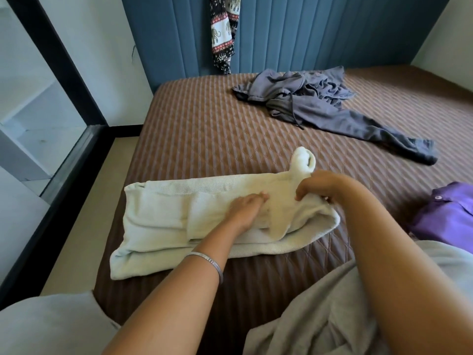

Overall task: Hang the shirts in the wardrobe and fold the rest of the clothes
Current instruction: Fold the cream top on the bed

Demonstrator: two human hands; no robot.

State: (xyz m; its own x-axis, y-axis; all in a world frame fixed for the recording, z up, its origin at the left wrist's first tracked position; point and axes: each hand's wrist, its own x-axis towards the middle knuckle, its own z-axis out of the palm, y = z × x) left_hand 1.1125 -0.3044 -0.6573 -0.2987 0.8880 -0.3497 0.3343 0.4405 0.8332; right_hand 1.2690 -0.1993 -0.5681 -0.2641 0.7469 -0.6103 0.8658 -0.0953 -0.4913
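Observation:
A cream-white garment (163,221) lies partly folded across the near end of the brown quilted bed (204,129). My left hand (245,208) lies flat on its middle, fingers straight, pressing the cloth down. My right hand (320,188) grips the garment's right end with curled fingers, lifting a fold of it. A cream sleeve end (304,160) sticks up just behind that hand. A crumpled grey-blue hoodie (314,103) sprawls at the far side of the bed. A purple shirt (445,216) lies at the right edge.
Elephant-print trousers (222,32) hang against the blue padded headboard (320,32). A glass partition with a black frame (64,80) runs along the left. A strip of beige floor (84,224) separates it from the bed. Grey cloth (332,316) covers my lap.

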